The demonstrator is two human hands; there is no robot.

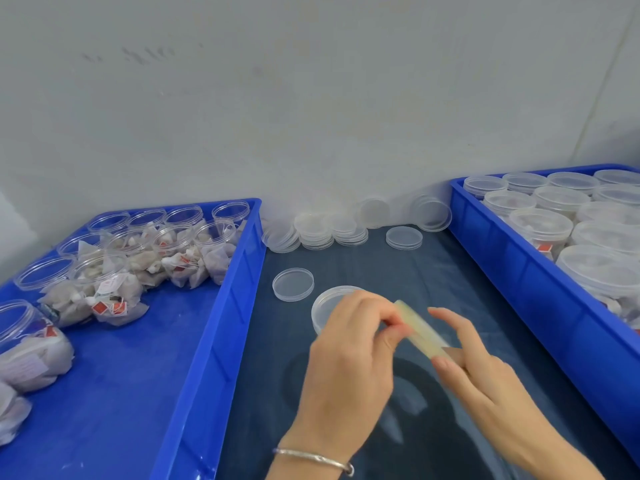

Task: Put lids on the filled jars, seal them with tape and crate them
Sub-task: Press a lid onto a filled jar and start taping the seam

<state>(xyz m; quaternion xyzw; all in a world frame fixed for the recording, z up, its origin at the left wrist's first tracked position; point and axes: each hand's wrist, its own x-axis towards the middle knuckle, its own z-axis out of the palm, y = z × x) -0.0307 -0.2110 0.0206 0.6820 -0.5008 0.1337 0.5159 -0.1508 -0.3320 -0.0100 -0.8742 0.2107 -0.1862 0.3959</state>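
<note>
A lidded clear jar (325, 306) stands on the dark table, mostly hidden behind my left hand (349, 355). Both hands hold a roll of clear yellowish tape (420, 329) above the table: my left hand pinches its near end at the upper left, and my right hand (485, 372) grips the roll's lower right with thumb and fingers. A loose clear lid (293, 284) lies just left of the jar. Open jars filled with tea bags (104, 282) sit in the left blue crate (221, 306). Lidded jars (540, 226) fill the right blue crate (512, 271).
Stacks of clear lids (315, 230) line the wall between the crates, with two lids (433, 213) leaning on the wall and a small stack (404, 238) in front. The dark table cloth (346, 427) runs between the crates. A bracelet circles my left wrist.
</note>
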